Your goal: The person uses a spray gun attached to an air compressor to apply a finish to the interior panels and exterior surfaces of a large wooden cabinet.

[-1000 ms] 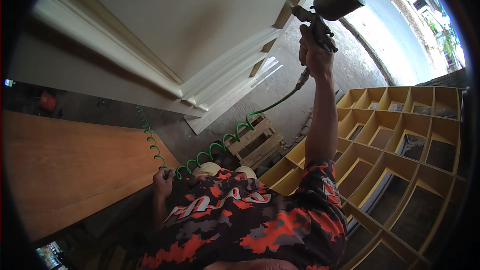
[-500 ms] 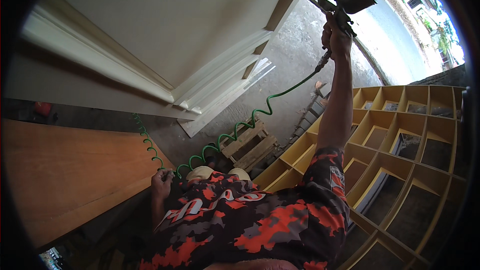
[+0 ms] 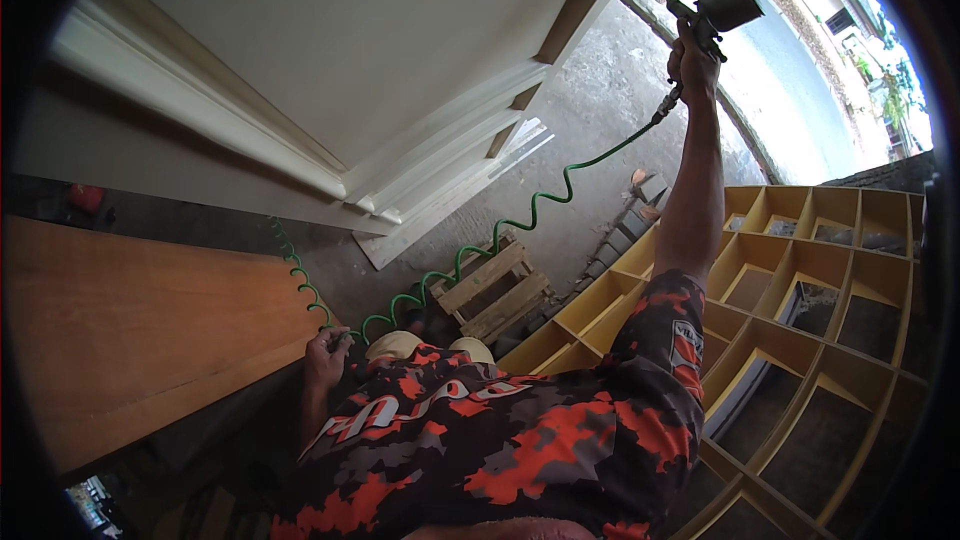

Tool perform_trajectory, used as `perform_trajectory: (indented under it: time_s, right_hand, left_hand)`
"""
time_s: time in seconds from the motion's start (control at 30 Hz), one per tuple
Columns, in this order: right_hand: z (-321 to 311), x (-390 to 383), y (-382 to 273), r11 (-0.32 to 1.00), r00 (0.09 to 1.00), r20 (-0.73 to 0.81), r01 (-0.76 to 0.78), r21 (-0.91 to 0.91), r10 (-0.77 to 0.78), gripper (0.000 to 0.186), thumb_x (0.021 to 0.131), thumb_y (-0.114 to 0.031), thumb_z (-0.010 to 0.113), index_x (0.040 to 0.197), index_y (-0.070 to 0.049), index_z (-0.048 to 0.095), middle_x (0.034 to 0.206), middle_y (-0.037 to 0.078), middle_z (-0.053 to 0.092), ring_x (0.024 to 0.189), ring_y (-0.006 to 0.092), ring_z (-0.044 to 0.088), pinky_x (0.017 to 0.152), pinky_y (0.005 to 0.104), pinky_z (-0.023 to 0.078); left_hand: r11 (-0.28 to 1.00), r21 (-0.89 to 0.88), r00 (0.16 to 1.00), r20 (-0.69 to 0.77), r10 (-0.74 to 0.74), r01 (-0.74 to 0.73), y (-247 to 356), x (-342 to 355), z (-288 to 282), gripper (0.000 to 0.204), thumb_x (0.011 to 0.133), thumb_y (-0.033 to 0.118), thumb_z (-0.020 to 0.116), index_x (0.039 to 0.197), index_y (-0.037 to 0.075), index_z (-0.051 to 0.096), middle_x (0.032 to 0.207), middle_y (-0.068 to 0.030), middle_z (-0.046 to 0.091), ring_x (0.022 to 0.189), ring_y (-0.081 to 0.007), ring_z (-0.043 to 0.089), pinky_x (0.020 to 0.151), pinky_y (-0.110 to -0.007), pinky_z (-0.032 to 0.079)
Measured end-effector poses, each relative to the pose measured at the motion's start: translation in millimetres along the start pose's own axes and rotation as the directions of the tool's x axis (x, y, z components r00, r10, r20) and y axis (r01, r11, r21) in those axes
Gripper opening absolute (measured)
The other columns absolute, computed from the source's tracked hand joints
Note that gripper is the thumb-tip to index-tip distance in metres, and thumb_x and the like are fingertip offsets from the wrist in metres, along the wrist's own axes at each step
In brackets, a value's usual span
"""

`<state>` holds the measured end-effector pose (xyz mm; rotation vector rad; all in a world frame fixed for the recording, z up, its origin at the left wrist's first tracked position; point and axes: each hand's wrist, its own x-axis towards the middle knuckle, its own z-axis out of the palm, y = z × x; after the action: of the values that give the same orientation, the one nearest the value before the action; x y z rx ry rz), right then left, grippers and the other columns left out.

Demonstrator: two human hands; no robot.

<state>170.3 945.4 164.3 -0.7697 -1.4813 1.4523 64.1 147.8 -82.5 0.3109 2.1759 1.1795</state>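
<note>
At the end of my outstretched right arm, my right hand (image 3: 694, 64) is closed around the grip of a spray gun (image 3: 708, 32) with a dark cup (image 3: 731, 2) on it. A green coiled air hose (image 3: 532, 208) runs from the bottom of the grip down toward my body. Low on the left, my left hand (image 3: 324, 356) is closed on the hose, whose coils go on past it to the floor. A large cream-white panelled piece (image 3: 400, 30) with raised mouldings fills the upper left, apart from the gun.
An orange-brown wooden board (image 3: 150, 330) lies at left. A yellowish gridded wooden frame (image 3: 765, 325) stands at right. On the concrete floor (image 3: 600, 90) are a small wooden pallet (image 3: 495, 290) and a row of grey blocks (image 3: 625, 235). A road shows beyond the doorway.
My right hand has carried the spray gun a little to the right and slightly down in the view. The hose between my hands is stretched a bit more. My left hand has barely moved.
</note>
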Motion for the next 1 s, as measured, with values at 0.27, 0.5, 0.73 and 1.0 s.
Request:
perform_trajectory:
  time_s: [0.27, 0.5, 0.73, 1.0]
  right_hand:
    - [14.0, -13.1, 7.1, 0.948, 0.984, -0.12, 0.092, -0.305, -0.134, 0.031, 0.1, -0.026, 0.08, 0.08, -0.006, 0.068, 0.058, -0.001, 0.056, 0.045, 0.0091, 0.051, 0.042, 0.0289, 0.036]
    - [35.6, -60.3, 4.2, 0.986, 0.998, -0.001, 0.061, -0.155, -0.061, 0.027, 0.101, -0.024, 0.08, 0.084, -0.009, 0.066, 0.058, -0.002, 0.054, 0.042, 0.0086, 0.046, 0.041, 0.0292, 0.032]
    - [70.0, -108.2, 16.1, 0.991, 0.991, 0.121, 0.067, -0.113, -0.053, 0.026, 0.102, -0.021, 0.078, 0.083, -0.012, 0.063, 0.057, -0.004, 0.053, 0.043, 0.0074, 0.047, 0.041, 0.0289, 0.033]
    - [105.8, -166.4, 19.5, 0.977, 0.974, 0.202, 0.14, -0.162, -0.106, 0.024, 0.107, -0.02, 0.072, 0.087, -0.011, 0.06, 0.056, -0.004, 0.05, 0.04, 0.0077, 0.043, 0.038, 0.0284, 0.03]
  left_hand:
    - [0.999, -0.034, 1.0, -0.015, -0.01, 0.009, -6.2, 2.2, 4.8, 0.024, 0.103, 0.012, 0.07, 0.122, -0.002, 0.072, 0.094, -0.0065, 0.078, 0.075, -0.0094, 0.067, 0.072, -0.028, 0.055]
    - [1.0, 0.025, 1.0, -0.014, -0.012, 0.012, -15.7, 6.6, 3.0, 0.023, 0.102, 0.01, 0.071, 0.12, -0.003, 0.073, 0.094, -0.0071, 0.078, 0.078, -0.0105, 0.07, 0.074, -0.028, 0.056]
    - [0.999, 0.024, 0.998, -0.048, -0.042, 0.043, -31.7, 4.7, -7.2, 0.021, 0.101, 0.006, 0.071, 0.119, -0.004, 0.073, 0.093, -0.0054, 0.076, 0.079, -0.0099, 0.069, 0.073, -0.028, 0.054]
    - [0.996, 0.067, 0.997, -0.045, -0.057, 0.06, -50.2, 7.8, -14.0, 0.019, 0.101, 0.008, 0.073, 0.117, -0.003, 0.073, 0.095, -0.0062, 0.076, 0.084, -0.0106, 0.069, 0.077, -0.028, 0.054]
